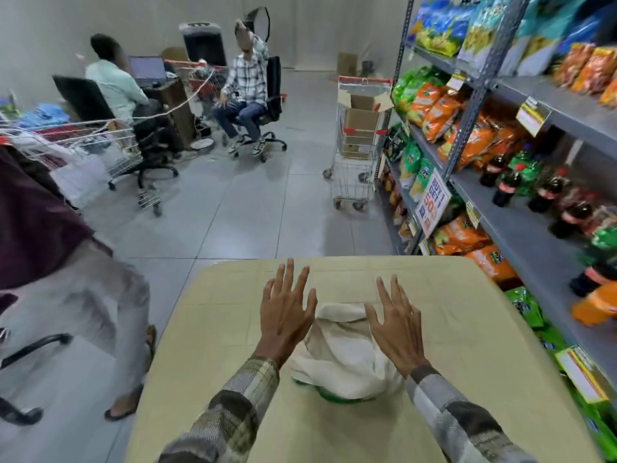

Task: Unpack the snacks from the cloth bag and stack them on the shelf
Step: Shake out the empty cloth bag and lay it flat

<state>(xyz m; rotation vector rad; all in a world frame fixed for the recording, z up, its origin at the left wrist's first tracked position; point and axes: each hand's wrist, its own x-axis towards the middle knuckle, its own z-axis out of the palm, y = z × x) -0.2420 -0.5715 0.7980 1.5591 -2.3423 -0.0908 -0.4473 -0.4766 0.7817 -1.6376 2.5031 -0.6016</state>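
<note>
Table (467, 329) bare all round the cloth bag (344, 359), open reach on every side; shelf (534, 228) at right crowded with cola bottles (507, 188) and snack packs (434, 108), bare strip along its front edge.

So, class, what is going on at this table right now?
A person holds both hands open, fingers spread, above a cream cloth bag lying on the table. The left hand and right hand grip nothing. The bag looks full, with something green showing at its near edge. The snack shelf stands to the right.
</note>
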